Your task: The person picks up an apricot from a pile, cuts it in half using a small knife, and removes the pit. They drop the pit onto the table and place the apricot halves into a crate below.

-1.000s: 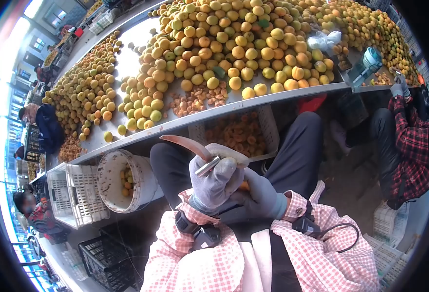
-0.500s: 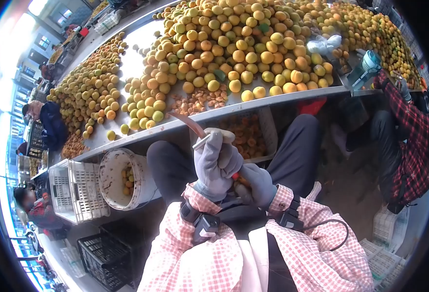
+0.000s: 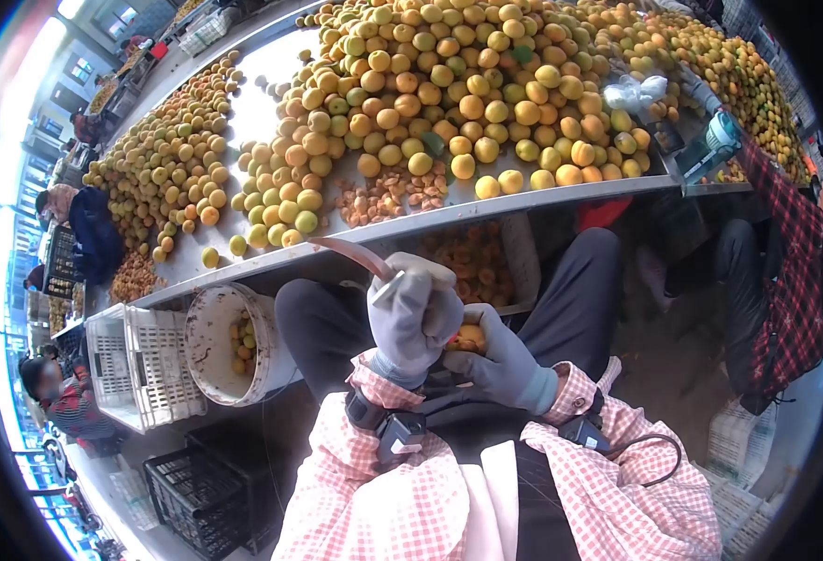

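Observation:
My left hand [image 3: 413, 313], in a grey glove, is closed round a curved knife [image 3: 353, 254] whose blade points up and left toward the table edge. Beside it on the right, my right hand [image 3: 509, 365], also gloved, holds an orange-yellow apricot [image 3: 467, 338] between thumb and fingers. The two hands are close together above my lap. A crate of halved apricots [image 3: 472, 266] sits under the table edge, beyond my hands. On the table [image 3: 336, 236] lie small apricot pieces [image 3: 393, 196] in front of a large heap of whole apricots [image 3: 467, 84].
At lower left stand a white bucket [image 3: 234, 346] with some fruit, white crates [image 3: 145, 366] and a black crate [image 3: 201, 491]. A person in a plaid sleeve [image 3: 790, 262] sits at the right near a teal-lidded bottle [image 3: 715, 138]. Other people are at the far left.
My right hand has shifted slightly right and turned, and the apricot in it now shows more clearly. My left hand and the knife have moved slightly.

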The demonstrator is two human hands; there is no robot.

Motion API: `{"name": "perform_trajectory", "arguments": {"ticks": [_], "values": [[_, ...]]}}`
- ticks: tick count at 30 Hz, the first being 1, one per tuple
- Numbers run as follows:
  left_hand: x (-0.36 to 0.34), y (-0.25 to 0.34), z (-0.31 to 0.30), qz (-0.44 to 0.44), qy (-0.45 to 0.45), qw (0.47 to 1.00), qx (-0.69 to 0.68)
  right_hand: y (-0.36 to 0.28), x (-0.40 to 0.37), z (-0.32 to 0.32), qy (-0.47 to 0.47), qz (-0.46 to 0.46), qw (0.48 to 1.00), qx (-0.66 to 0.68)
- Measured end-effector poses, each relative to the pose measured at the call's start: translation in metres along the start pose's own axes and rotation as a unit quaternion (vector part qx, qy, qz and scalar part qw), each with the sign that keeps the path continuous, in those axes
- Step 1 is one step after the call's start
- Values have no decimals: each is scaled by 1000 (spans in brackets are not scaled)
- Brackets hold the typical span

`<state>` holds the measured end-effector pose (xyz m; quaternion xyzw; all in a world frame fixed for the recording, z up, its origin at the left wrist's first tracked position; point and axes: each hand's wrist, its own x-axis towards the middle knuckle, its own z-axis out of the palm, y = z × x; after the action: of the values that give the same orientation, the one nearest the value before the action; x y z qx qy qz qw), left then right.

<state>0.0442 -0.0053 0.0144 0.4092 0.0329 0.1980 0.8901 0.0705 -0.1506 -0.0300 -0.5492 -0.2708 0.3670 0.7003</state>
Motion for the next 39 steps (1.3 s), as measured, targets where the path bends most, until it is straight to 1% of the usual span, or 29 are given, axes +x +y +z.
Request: {"name": "perform_trajectory", "arguments": {"ticks": [1,3,5,6,7,8,9,11,14,16,17,19,20,21,23,25,26,27,28,29,30,31,32,33,34,35,36,37,39], "values": [[-2,1,-1,-7,-4,999,52,0,0,0,-5,8,1000,8],[-4,3,4,-5,-1,998,59,0,-2,-2,-12,32,999,2],[-7,8,10,-32,-13,994,102,-3,-4,-5,-18,57,998,2],[-4,14,11,-59,-1,994,93,-8,-2,-8,-31,94,993,60],[0,7,3,-26,-30,999,6,-12,-1,-11,-44,130,984,118],[4,7,4,-27,-30,999,-28,-12,-1,-9,-42,129,984,117],[7,9,5,-30,-31,997,-61,-12,1,-5,-13,127,981,142],[6,10,5,-38,-15,998,-53,-12,4,0,19,121,978,167],[5,9,-3,-40,10,998,-48,-9,5,4,49,158,971,170],[3,9,-7,-33,19,998,-54,-10,5,5,65,136,983,104],[3,10,-6,-33,20,998,-54,-12,6,5,64,136,983,104],[4,15,0,-4,28,999,-21,-17,6,4,62,100,993,-11],[5,15,-2,28,14,999,5,-18,6,1,61,101,993,-11],[17,14,-19,65,-126,985,-102,-18,5,-4,57,115,992,15],[21,49,-16,73,-5,994,-75,-13,1,-14,53,127,990,39],[24,53,-25,76,13,996,-46,-1,-1,-21,130,150,954,226],[21,41,-35,25,3,999,-28,5,0,-17,190,149,945,221],[16,34,-40,-27,-6,1000,-10,3,-1,-18,190,149,945,222],[10,32,-30,-140,89,984,71,1,-1,-19,171,129,947,240],[4,20,-18,-98,47,974,197,-2,0,-19,152,108,948,257],[1,7,-18,-151,22,964,215,-4,2,-18,152,106,948,258],[-3,-7,-27,-118,-17,931,345,-6,5,-15,175,80,967,165],[-12,-23,-29,-91,-24,929,358,-8,8,-12,195,54,977,69],[-16,-32,-20,-63,-32,926,371,-4,13,-9,196,55,977,69],[-18,-41,-20,-62,-31,927,369,1,19,-6,208,5,974,85],[-20,-53,-26,-92,-2,944,317,4,23,-6,218,-44,970,101],[-19,-56,-25,-121,27,956,265,2,23,-8,240,-1,969,52],[-18,-56,-25,-117,28,957,264,7,25,-13,237,-3,970,50],[-19,-52,-22,-127,26,962,240,17,32,-16,220,0,969,113]]}}
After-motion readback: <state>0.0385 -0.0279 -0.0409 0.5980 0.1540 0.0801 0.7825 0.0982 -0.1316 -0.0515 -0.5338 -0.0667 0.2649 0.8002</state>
